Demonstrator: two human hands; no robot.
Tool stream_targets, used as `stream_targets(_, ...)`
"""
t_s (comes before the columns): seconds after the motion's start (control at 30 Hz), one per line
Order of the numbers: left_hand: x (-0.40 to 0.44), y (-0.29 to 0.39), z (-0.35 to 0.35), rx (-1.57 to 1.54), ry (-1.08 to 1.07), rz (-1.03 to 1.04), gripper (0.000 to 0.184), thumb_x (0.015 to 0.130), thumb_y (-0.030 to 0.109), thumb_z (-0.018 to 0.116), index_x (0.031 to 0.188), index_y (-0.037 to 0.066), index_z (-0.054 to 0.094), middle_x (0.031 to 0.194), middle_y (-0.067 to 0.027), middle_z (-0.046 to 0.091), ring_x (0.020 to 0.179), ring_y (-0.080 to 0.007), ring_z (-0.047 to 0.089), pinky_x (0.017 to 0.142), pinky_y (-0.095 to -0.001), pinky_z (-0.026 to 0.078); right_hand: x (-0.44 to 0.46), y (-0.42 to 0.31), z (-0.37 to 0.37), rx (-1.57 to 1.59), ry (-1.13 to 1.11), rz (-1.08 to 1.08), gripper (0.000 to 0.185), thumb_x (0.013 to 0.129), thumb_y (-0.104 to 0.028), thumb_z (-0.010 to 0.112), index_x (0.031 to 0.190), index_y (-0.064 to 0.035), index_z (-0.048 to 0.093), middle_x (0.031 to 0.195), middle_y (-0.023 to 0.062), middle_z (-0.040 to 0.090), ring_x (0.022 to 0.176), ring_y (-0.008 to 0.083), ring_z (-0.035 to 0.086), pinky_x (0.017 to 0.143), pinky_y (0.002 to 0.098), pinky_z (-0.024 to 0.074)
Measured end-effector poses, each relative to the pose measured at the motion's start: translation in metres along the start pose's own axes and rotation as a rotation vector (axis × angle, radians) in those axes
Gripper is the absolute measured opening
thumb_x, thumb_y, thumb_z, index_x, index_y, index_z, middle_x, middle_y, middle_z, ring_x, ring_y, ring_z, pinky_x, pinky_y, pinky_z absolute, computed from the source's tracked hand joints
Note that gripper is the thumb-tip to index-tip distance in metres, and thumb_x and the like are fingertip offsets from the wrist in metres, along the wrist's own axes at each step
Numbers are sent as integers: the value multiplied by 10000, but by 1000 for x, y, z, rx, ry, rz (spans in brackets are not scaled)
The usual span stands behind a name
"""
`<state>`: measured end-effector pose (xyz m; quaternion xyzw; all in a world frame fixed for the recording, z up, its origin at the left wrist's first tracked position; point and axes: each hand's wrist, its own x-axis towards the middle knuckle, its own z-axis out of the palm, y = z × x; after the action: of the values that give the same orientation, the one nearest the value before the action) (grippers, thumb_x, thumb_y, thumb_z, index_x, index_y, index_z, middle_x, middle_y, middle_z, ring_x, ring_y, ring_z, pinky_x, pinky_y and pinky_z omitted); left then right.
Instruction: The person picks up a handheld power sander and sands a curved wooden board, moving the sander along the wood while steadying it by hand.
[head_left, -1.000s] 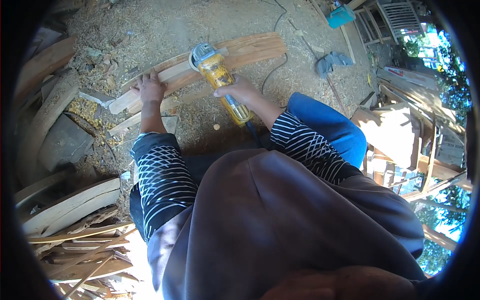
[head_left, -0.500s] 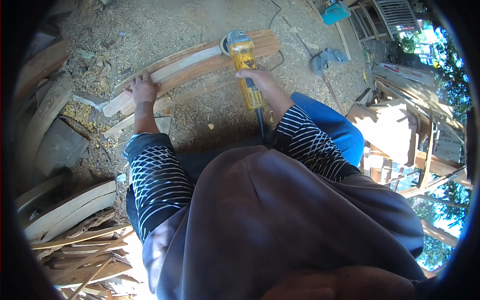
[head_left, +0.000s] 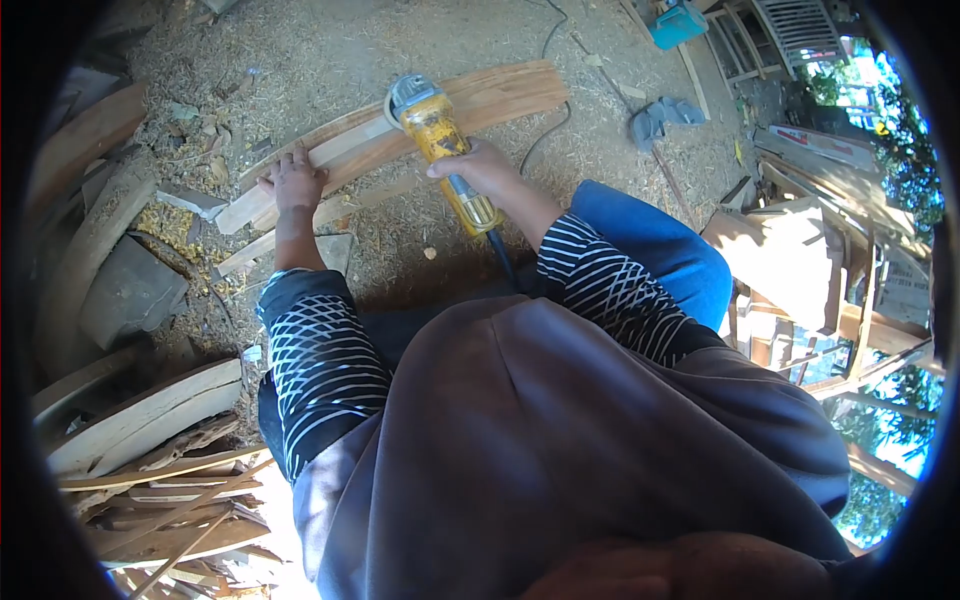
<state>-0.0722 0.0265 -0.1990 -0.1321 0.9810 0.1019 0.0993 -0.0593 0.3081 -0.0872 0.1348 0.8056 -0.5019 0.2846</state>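
Note:
A curved wooden board (head_left: pixel 490 98) lies on the ground in front of me, with a paler stretch along its left half. My left hand (head_left: pixel 297 186) holds the board near its left end, fingers hooked over the far edge. In my right hand (head_left: pixel 484 168) is a worn yellow angle grinder (head_left: pixel 436 130), gripped around its body. The grinder's disc, mostly hidden by its metal head, meets the board around the middle. Its black cord runs back toward my lap. A thinner wooden strip (head_left: pixel 372 195) lies along the near side of the board.
Wood shavings cover the dirt ground (head_left: pixel 330 50). Scrap wood (head_left: pixel 180 500) is piled at lower left, and curved timbers (head_left: pixel 95 235) lie at the left. A grey cloth-like item (head_left: pixel 665 118) and a teal container (head_left: pixel 678 26) are at upper right. Boards (head_left: pixel 780 245) lean at the right.
My right hand has moved the angle grinder left along the board, toward my left hand, and its body now slants more. My left hand keeps its hold on the board.

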Motion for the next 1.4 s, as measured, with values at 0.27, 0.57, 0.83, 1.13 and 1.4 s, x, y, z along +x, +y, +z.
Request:
stream_targets(0.27,-5,19,-15,-33,-69,-2,611,776,367,643,1302,139,431,1325,-98,437,1273,-302,334,1034,-642,125,3,0,-40,246,147,-13,420,699,-174,719,1034,22,560,792,95,597,585,184,581,510,305,478)
stream_targets(0.57,-29,37,14,-152,396,-112,822,833,564,484,1408,36,229,1467,-172,206,1367,-344,149,1094,-515,109,-13,-36,-50,360,147,-48,550,649,-193,763,1086,41,525,872,92,586,763,170,590,648,314,493)
stream_targets(0.83,-53,-1,5,-79,278,-496,899,844,665,326,1430,15,123,1497,-169,105,1386,-330,74,1109,-461,91,-15,-42,-30,337,78,-57,531,647,-194,760,1069,37,536,879,98,588,756,175,588,650,315,490)
stream_targets(1.13,-28,-15,-18,28,-1,169,628,890,411,463,1407,108,275,1471,-134,226,1373,-282,167,1114,-475,105,-18,-44,-10,313,38,-131,503,685,-210,724,1077,35,526,822,98,585,683,179,586,577,306,492)
stream_targets(1.4,2,-20,-6,217,146,242,396,811,269,582,1121,50,469,1041,-134,596,1012,-316,575,848,-420,468,-20,-38,-37,382,132,-111,500,687,-200,728,1075,39,524,849,104,588,701,185,597,588,308,501)
